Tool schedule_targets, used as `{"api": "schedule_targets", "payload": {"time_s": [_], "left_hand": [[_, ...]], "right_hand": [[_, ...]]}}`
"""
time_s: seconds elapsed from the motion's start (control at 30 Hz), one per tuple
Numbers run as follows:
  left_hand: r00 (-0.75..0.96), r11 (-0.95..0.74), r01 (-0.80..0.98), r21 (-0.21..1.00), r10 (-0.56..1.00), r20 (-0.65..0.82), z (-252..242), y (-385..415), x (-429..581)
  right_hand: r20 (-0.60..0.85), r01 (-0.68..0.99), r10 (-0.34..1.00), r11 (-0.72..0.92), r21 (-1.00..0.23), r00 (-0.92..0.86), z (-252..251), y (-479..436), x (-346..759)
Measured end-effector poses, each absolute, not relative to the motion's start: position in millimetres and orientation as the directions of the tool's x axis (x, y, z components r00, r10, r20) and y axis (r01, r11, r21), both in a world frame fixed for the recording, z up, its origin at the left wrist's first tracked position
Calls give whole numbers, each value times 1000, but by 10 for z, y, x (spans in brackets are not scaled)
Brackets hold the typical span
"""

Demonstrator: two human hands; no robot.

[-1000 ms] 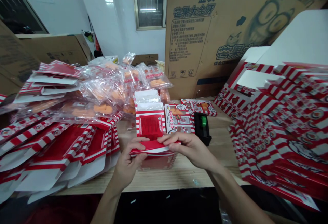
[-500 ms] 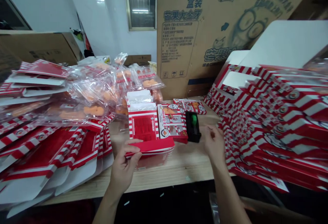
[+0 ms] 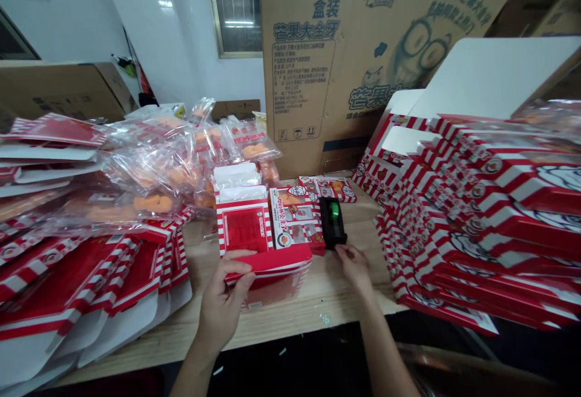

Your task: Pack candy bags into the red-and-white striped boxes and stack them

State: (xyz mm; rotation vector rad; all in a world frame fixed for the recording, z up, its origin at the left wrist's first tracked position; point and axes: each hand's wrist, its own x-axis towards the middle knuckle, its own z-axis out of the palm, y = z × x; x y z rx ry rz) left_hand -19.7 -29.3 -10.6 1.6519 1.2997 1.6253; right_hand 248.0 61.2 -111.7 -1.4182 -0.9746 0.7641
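My left hand [image 3: 224, 300] grips the left end of a red and white packet box [image 3: 270, 267] lying on the wooden table [image 3: 318, 300], thumb on top of its folded flap. My right hand [image 3: 354, 267] rests on the table just in front of a black tape dispenser [image 3: 332, 223] with a green roll, fingers curled close to its near end; whether they hold anything is hidden. Behind the box stand upright red striped boxes [image 3: 245, 227] and a printed packet [image 3: 295, 221].
Flat red-striped carton blanks [image 3: 91, 276] are stacked at the left, with clear bags of orange sweets [image 3: 154, 173] behind. Another slanted stack of blanks [image 3: 481, 215] fills the right. A large printed cardboard carton [image 3: 363, 52] stands at the back.
My right hand left the box flap, swung out to the right, then came back to the near end of the tape dispenser. My left hand stays on the box.
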Motion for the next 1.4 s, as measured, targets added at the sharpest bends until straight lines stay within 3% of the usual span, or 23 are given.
{"api": "schedule_targets", "payload": {"time_s": [0.13, 0.27, 0.37, 0.5, 0.63, 0.77, 0.83, 0.97, 1.13, 1.23, 1.3, 1.4], "left_hand": [[-174, -441, 335, 832, 839, 515, -96, -288, -149], [-203, -497, 362, 789, 784, 587, -83, -323, -10], [-211, -521, 367, 771, 761, 614, -100, -346, 105], [-165, -524, 397, 754, 767, 620, -93, -375, 124], [97, -527, 495, 691, 824, 559, 114, -387, -33], [445, -543, 626, 559, 838, 315, 429, -328, -147], [489, -549, 652, 522, 831, 264, 516, -281, -148], [505, -601, 622, 503, 798, 329, 530, -282, -107], [438, -571, 495, 655, 815, 380, 536, -526, -149], [404, -523, 223, 822, 817, 411, 520, -532, -235], [250, -497, 173, 850, 857, 451, 420, -360, -303], [-215, -343, 454, 823, 854, 474, 109, 91, -407]], "right_hand": [[37, 42, 882, 19, -999, 470, -1084, 498, 2486], [14, -36, 909, 32, -999, 416, -722, 99, 2298], [54, -151, 956, 101, -983, 289, -268, -249, 1927], [41, -289, 991, 77, -954, 129, 204, -390, 1429], [-22, -280, 991, 17, -960, 135, 277, -303, 1281], [-59, -336, 995, -27, -942, 86, 228, -296, 1348], [-73, -343, 995, -43, -938, 74, 206, -299, 1386], [-123, -237, 992, -111, -965, 37, 127, -276, 1481], [-160, -82, 981, -170, -982, -114, 82, -394, 1781], [56, -56, 998, 57, -997, 16, 165, -454, 2076], [246, -39, 961, 253, -967, 128, 223, -373, 2248], [347, 51, 925, 343, -938, 154, 208, -26, 2336]]}}
